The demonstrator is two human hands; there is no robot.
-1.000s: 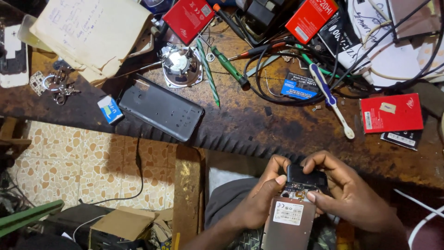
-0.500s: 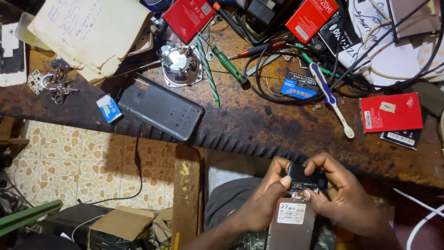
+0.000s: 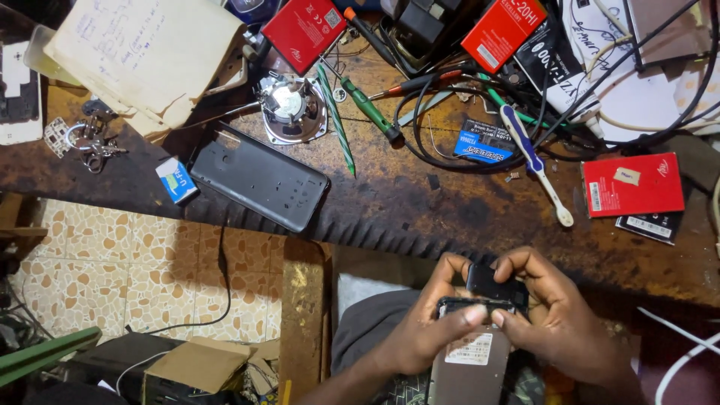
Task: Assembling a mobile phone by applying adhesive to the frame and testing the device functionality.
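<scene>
So the opened phone [image 3: 472,352] sits down at about 5 o'clock in the view, over the person's lap, back cover off with a pale label showing on the grey inside. Both hands are closed on its top end: left hand [image 3: 420,330] grips the left edge with the thumb pressed across the top, right hand [image 3: 551,322] wraps the right side, and its fingers pinch a small black part [image 3: 491,283] right at the phone's upper end. Whether that part is attached or loose, can't tell.

Just above the hands is the edge of the rusty bench [image 3: 420,202], and it's a mess. At 9 to 10 o'clock from the phone lies a black phone back cover [image 3: 259,178], face down, with a little blue-and-white box [image 3: 177,180] touching its left end. Further up at 11 o'clock there's a round shiny speaker [image 3: 289,109] and a green screwdriver [image 3: 371,112] beside it. At 1 o'clock a blue-and-white toothbrush [image 3: 536,161] lies across a tangle of black cables [image 3: 450,142], next to a blue battery pack [image 3: 484,142]. Over at 2 o'clock, a flat red box [image 3: 632,185]. Far top left: a stack of papers [image 3: 142,56] and a bunch of keys [image 3: 86,139].

Below the bench at 8 o'clock, an open cardboard box [image 3: 199,364] sits on the tiled floor [image 3: 127,262]; can't make out what's inside.
</scene>
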